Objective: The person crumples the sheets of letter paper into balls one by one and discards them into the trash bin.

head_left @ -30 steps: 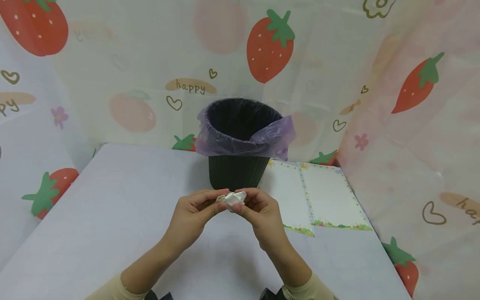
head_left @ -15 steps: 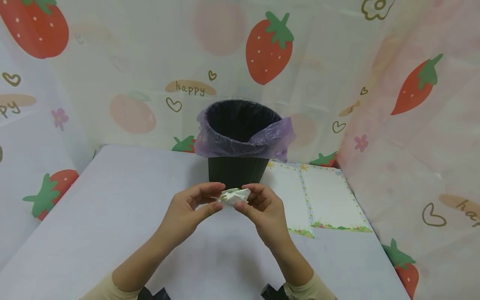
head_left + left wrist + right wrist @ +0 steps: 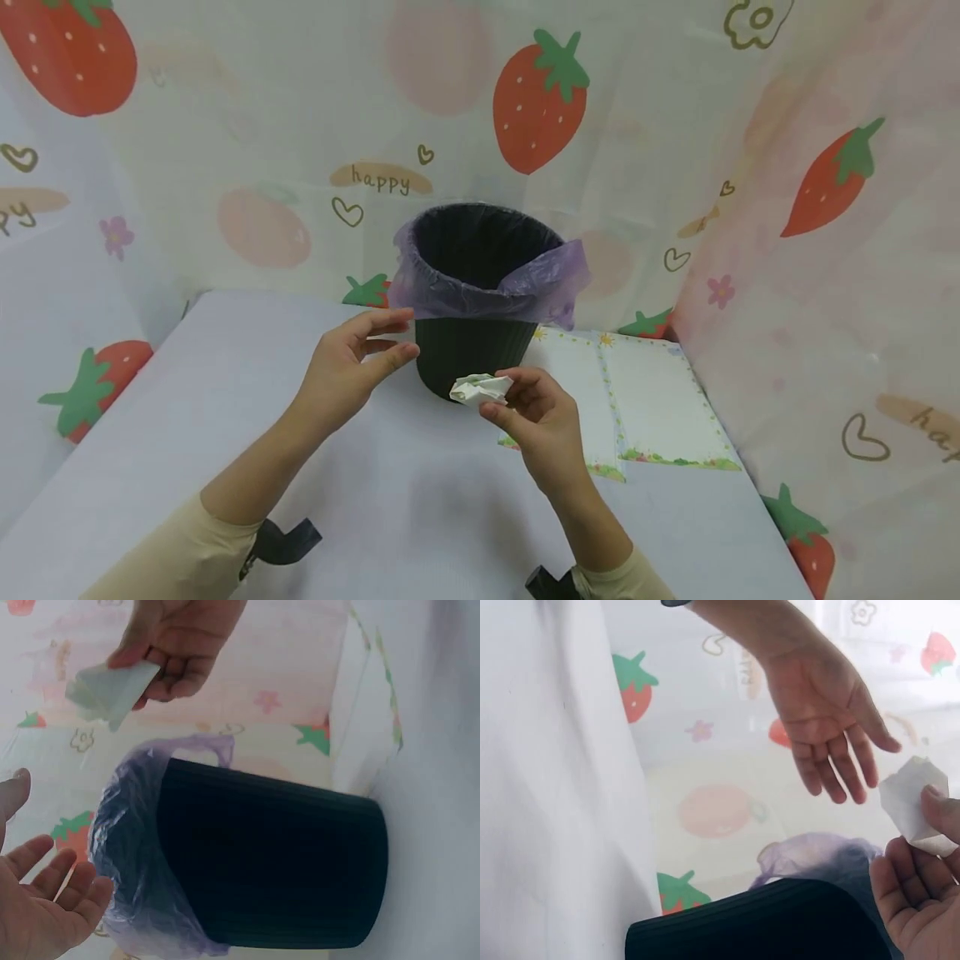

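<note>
Between the thumb and fingers of my right hand (image 3: pixel 543 421) is a small crumpled piece of white paper (image 3: pixel 480 389), pinched at its right end. In the right wrist view the paper (image 3: pixel 913 799) looks folded, with angular edges. My left hand (image 3: pixel 341 367) is off to the left, holding nothing, its fingers relaxed and the thumb apart. A dark trash bin (image 3: pixel 472 346) stands upright behind both hands. Its purple plastic liner (image 3: pixel 480 304) is folded over the rim. The left wrist view shows the left fingers (image 3: pixel 64 877) overlapping the liner's edge.
Two white sheets with decorated borders, a left sheet (image 3: pixel 577 383) and a right sheet (image 3: pixel 667 400), lie on the white table (image 3: pixel 262 375) right of the bin. A strawberry-print curtain (image 3: pixel 300 108) encloses the back and sides. Black wrist mounts (image 3: pixel 285 542) sit by the sleeves.
Both hands held the paper before; my left hand has let go and moved left and up. The right hand has shifted slightly right with the paper.
</note>
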Demonstrator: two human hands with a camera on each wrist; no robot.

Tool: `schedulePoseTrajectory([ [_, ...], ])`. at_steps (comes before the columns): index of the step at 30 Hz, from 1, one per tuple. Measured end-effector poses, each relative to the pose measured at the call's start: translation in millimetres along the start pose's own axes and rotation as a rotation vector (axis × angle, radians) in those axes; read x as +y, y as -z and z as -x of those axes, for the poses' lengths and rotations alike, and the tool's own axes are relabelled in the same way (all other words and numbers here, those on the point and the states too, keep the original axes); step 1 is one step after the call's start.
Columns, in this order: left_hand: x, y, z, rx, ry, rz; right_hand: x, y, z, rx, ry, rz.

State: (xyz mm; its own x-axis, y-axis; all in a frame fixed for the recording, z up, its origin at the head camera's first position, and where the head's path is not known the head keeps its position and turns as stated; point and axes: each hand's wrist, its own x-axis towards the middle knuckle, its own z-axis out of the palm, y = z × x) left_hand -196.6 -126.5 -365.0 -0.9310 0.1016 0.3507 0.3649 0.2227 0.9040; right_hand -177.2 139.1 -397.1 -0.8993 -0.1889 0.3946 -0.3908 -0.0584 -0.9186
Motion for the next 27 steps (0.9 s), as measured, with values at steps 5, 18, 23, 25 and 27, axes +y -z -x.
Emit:
schedulePoseTrajectory([
  [5,3.2,6.1,-18.7,0.013,-0.037,-0.061,1.7,0.3,3.0,-0.013,0.021,0.020],
  [18,6.3,17.4,-69.8,0.056,-0.035,-0.137,-3.2,4.7,-2.0,-0.014,0.053,0.002],
  [23,7.0,22.0,-86.6,0.031,-0.048,-0.183,-3.5,5.9,-2.3,0.000,0.052,-0.014],
  [25,6.2,23.2,-93.1,0.020,-0.045,-0.195,-3.3,6.5,-2.9,0.004,0.049,-0.018],
  [27,5.2,23.6,-99.4,0.004,-0.045,-0.211,-3.4,6.9,-3.4,0.007,0.047,-0.015],
])
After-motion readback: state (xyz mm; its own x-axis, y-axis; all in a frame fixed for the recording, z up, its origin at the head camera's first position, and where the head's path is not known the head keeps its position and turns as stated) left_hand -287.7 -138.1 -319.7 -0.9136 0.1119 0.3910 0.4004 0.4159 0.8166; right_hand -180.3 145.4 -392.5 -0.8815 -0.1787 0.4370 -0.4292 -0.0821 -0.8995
